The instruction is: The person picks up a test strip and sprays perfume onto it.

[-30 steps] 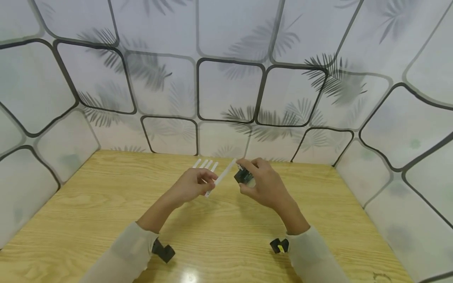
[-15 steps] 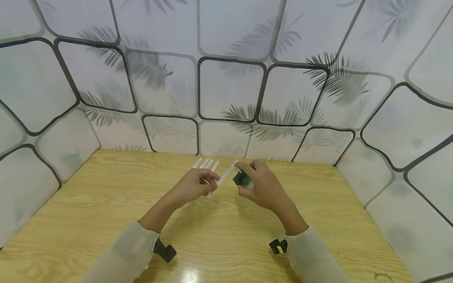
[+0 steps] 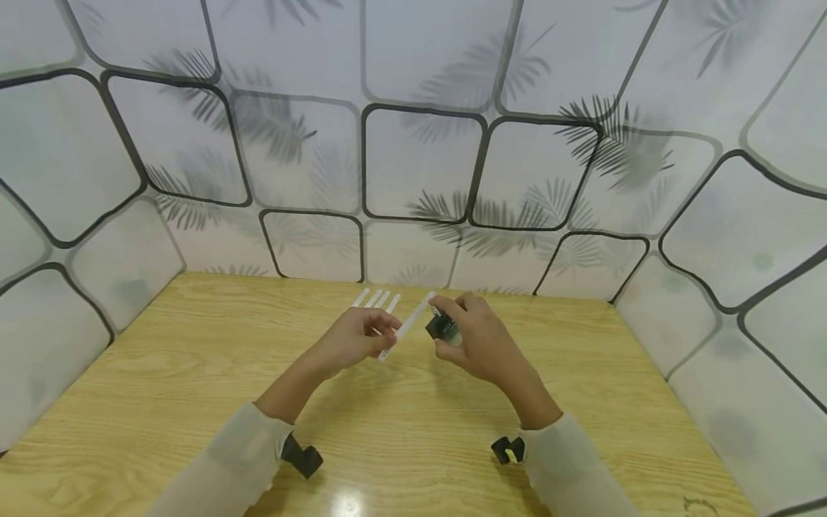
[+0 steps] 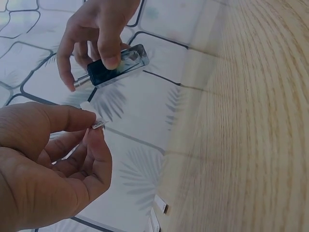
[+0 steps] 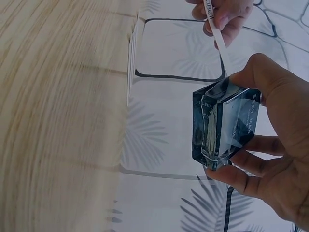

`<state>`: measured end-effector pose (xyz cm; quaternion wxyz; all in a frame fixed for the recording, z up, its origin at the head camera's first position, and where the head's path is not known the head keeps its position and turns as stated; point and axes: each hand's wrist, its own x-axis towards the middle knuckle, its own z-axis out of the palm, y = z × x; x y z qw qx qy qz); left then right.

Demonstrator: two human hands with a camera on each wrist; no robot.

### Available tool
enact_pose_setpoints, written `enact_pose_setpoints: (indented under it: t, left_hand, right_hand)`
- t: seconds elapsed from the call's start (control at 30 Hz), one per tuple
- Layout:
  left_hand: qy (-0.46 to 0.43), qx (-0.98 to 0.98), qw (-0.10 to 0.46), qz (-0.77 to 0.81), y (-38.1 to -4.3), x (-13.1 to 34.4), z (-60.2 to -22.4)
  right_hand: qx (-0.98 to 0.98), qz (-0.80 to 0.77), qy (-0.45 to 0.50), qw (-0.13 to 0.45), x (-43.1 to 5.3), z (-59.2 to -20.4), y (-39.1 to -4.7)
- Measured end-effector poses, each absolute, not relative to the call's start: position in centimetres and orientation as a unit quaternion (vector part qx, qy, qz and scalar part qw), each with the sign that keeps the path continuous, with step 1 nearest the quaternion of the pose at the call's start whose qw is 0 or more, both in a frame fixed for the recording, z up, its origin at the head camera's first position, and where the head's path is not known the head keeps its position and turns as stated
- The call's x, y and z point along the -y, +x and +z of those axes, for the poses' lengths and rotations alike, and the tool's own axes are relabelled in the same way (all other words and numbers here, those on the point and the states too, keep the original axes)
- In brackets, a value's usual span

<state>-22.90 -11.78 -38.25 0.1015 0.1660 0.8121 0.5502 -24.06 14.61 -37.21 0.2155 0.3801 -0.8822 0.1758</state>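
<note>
My left hand [image 3: 352, 339] pinches a white perfume test strip [image 3: 415, 316] near its lower end, and the strip slants up to the right. Dark print shows on the strip [image 5: 210, 15] in the right wrist view. A dark blue-green glass perfume bottle [image 3: 443, 327] is in my right hand [image 3: 486, 336], gripped between thumb and fingers. In the left wrist view the bottle [image 4: 120, 65] lies tilted, a fingertip at its silver spray neck [image 4: 82, 81]. The strip's far end is close to that neck; whether they touch I cannot tell.
Several more white strips [image 3: 377, 298] lie side by side on the wooden table [image 3: 400, 424], beyond my left hand. Patterned cloth walls [image 3: 423, 165] rise at the table's back and sides. A black wrist mount [image 3: 301, 457] sits at the left cuff, another mount [image 3: 507, 450] at the right.
Over the past second both hands have shifted only slightly, the strip moving a little right and the bottle a little left. Between the last two frames they stay nearly still.
</note>
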Motion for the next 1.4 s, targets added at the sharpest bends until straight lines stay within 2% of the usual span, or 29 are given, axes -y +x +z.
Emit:
enact_pose_setpoints:
  t: [1.13,1.4]
  left_hand:
    - [0.152,-0.812,0.104,0.555,-23.4,11.7,-38.4]
    - [0.144,-0.815,0.088,0.554,-24.1,13.4,-39.3]
  right_hand:
    - [0.883,0.177,0.366,0.235,-14.9,-36.9,-23.9]
    - [0.881,0.185,0.363,0.238,-15.0,-37.0,-24.1]
